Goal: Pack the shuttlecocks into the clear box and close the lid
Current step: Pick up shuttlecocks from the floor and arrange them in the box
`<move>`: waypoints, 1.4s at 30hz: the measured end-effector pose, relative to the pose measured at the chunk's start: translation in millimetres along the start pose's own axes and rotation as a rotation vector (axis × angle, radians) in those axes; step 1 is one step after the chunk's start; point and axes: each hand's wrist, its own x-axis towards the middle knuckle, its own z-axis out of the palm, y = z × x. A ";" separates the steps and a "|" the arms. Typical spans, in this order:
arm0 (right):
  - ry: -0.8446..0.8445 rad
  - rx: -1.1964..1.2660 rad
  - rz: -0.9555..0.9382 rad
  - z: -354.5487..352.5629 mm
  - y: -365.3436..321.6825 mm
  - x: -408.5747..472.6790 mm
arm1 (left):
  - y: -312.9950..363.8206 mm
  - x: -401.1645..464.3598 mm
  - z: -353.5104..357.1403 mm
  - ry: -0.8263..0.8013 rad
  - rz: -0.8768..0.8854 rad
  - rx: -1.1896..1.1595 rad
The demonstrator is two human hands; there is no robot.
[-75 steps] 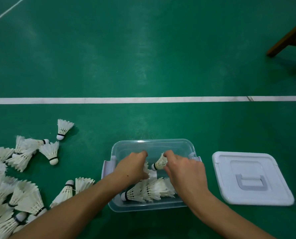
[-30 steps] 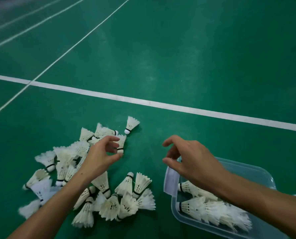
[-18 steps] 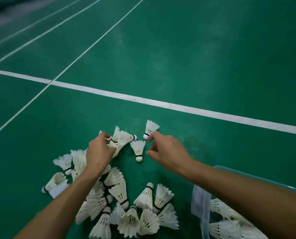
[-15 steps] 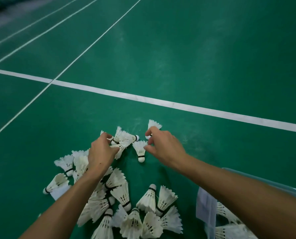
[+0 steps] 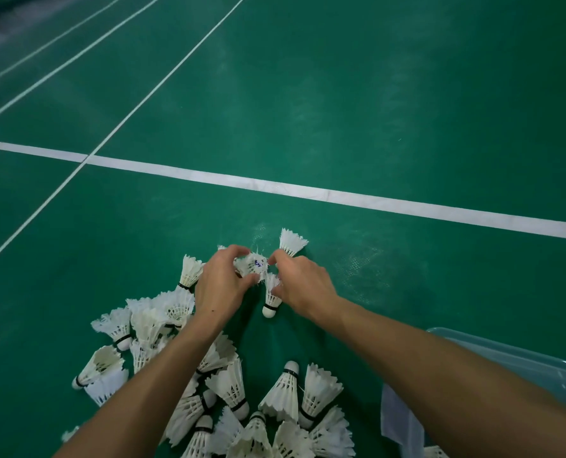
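Down nearest the person, beneath both forearms, a loose heap of white feather shuttlecocks point(image 5: 275, 421) lies on the green court floor point(image 5: 374, 110), and under the right forearm shows a corner of the clear plastic box point(image 5: 532, 368); the box's lid is out of view. A moment ago the hands were inside that box; now both have reached out past the heap to its far edge. The left hand point(image 5: 218, 285) curls its fingers round a frayed white shuttlecock with a blue mark point(image 5: 253, 264). The right hand point(image 5: 299, 282), just beside the left, has fingers and thumb bent in, pinching at feathers; it seems to grip the upturned white shuttlecock with its cork down point(image 5: 270, 300), though I cannot tell how firmly. Just beyond the right hand stands a single white shuttlecock with its skirt fanned up point(image 5: 291, 242), untouched. Further out, the broad white court line point(image 5: 341, 195) crosses the floor. Judging by the heap left on the floor, packing is far from done: this is a fresh gathering trip, and the catch must next travel back toward the right forearm into the box.
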 end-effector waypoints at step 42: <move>0.308 -0.103 0.536 -104.9 158.2 -343.0 | 209.8 -180.0 -19.7 -0.269 0.582 -0.395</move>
